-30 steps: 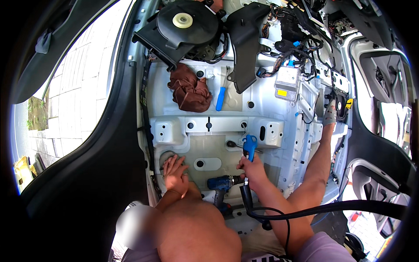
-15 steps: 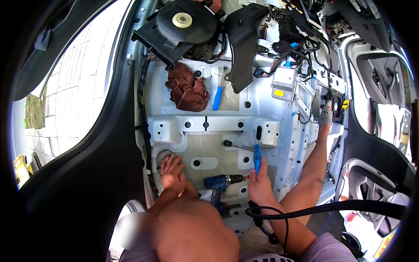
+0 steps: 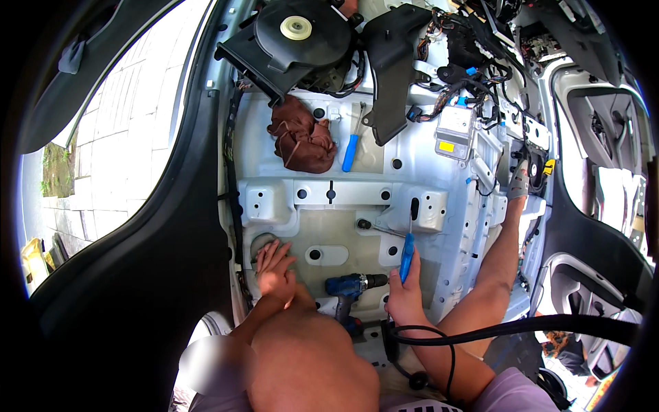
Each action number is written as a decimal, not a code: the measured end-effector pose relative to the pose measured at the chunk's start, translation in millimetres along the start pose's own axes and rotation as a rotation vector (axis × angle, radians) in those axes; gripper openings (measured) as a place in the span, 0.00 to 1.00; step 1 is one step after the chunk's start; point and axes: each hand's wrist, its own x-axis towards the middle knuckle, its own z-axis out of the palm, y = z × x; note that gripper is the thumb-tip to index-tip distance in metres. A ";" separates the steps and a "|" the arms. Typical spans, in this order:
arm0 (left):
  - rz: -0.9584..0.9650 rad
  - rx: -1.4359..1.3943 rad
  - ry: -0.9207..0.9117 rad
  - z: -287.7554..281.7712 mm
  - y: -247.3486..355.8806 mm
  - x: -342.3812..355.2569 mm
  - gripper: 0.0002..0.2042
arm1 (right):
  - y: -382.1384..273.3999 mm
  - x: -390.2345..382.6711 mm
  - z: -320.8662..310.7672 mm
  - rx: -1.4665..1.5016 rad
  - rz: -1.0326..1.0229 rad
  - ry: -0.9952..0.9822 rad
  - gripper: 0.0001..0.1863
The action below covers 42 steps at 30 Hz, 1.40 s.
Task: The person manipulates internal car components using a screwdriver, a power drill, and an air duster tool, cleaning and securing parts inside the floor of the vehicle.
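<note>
My right hand (image 3: 405, 295) is closed round the blue handle of a screwdriver (image 3: 408, 257), whose thin shaft points away from me over the metal floor. Fingers stretched out, my left hand (image 3: 274, 268) lies over the toe of my left shoe (image 3: 263, 242) and holds nothing. Between my hands a dark blue cordless drill (image 3: 349, 287) rests on the floor, its chuck toward my right hand. Just beyond the screwdriver lies a ratchet wrench (image 3: 364, 224), partly hidden by it. Farther off, a second blue-handled screwdriver (image 3: 351, 152) lies beside a crumpled brown cloth (image 3: 301, 137).
I sit inside a stripped vehicle body. A raised crossbeam (image 3: 350, 193) spans the bare floor. A black blower housing (image 3: 302, 34), a black duct (image 3: 391, 75), wiring (image 3: 473, 75) and a silver module (image 3: 454, 130) lie beyond. A black cable (image 3: 535, 324) crosses my right forearm.
The screwdriver in my right hand has turned more upright, so its shaft now shows. That hand has shifted slightly and hides the drill's bit. My left hand stays on the shoe.
</note>
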 end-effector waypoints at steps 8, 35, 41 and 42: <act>-0.007 0.013 -0.008 -1.3 -0.7 -0.7 0.15 | -11.1 -14.6 -22.1 0.019 0.254 -0.038 0.38; -0.027 -0.035 -0.030 -4.9 -5.3 -2.6 0.15 | -111.4 142.4 100.6 -0.719 -0.934 -0.222 0.36; -0.033 -0.082 -0.053 -4.0 -2.7 1.6 0.15 | -164.7 267.0 199.2 -1.021 -1.378 -0.225 0.48; -0.034 -0.063 -0.072 -4.1 -4.8 0.4 0.15 | -171.6 279.5 216.2 -1.015 -1.305 -0.254 0.48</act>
